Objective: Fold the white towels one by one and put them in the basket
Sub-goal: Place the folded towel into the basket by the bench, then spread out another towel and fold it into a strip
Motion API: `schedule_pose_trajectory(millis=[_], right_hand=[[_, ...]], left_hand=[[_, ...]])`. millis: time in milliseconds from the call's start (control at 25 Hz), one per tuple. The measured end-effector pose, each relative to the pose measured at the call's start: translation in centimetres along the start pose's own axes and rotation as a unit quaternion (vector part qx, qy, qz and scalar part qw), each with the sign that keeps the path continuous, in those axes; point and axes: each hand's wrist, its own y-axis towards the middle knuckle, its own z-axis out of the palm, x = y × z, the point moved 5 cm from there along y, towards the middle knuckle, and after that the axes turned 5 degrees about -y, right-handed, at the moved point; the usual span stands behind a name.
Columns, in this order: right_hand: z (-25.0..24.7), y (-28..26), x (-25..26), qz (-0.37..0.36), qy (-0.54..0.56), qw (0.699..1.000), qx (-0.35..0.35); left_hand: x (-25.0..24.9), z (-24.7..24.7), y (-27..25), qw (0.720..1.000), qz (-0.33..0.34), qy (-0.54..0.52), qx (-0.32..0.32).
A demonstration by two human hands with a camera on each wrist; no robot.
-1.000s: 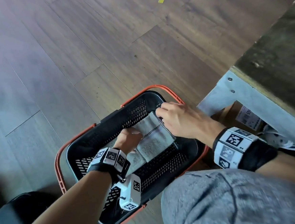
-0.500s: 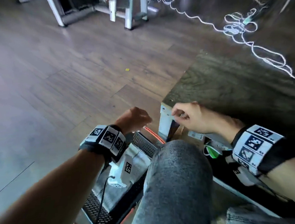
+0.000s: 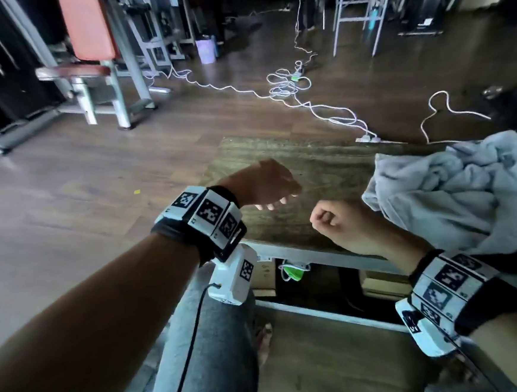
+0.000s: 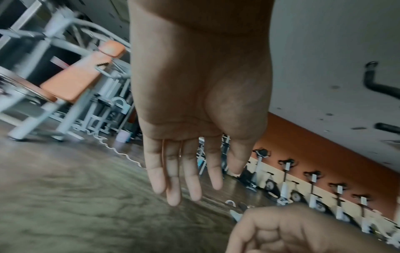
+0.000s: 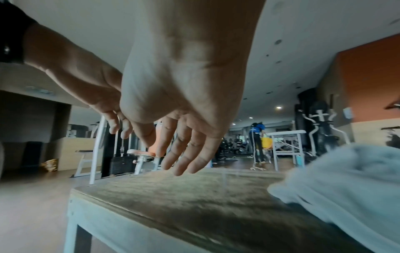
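A crumpled pile of white towels [image 3: 467, 188] lies on the right part of the wooden table [image 3: 279, 160]; in the right wrist view the towel pile [image 5: 346, 179] is at the right edge. My left hand [image 3: 275, 203] hovers above the table's left half, fingers straight and empty [image 4: 186, 179]. My right hand [image 3: 327, 218] hangs just left of the pile, loosely curled and holding nothing [image 5: 179, 154]. Neither hand touches a towel. The basket is out of view.
My knee in grey jeans [image 3: 206, 339] is below the table's near edge. White cables [image 3: 288, 85] trail over the wooden floor beyond the table. A gym bench with a red pad [image 3: 86, 27] stands far left. A person [image 5: 256, 137] stands far off.
A second ago both hands held a folded towel inside the basket on the floor. They have let go and risen over the table, and the view has swung up, leaving the basket out of sight.
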Motion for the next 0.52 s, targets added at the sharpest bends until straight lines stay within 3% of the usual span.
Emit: schedule_pose_trajectory(millis=[200, 320, 440, 520], right_hand=[[-2.8, -6.1, -10.3, 0.144, -0.057, 0.984, -0.082], [-4.3, -8.2, -14.1, 0.16, -0.043, 0.973, -0.161], [-5.7, -10.8, -17.1, 0.184, -0.008, 0.958, -0.219], [-6.5, -12.3, -18.3, 0.192, -0.064, 0.953, -0.224]], left_hand=[[-6.6, 9.1, 6.4, 0.992, 0.064, 0.083, 0.073], [-8.0, 14.3, 8.8, 0.988, 0.11, 0.084, 0.072], [-8.5, 19.0, 11.3, 0.993, 0.096, 0.039, 0.061], [-8.3, 21.6, 12.5, 0.991, 0.061, 0.104, 0.052]])
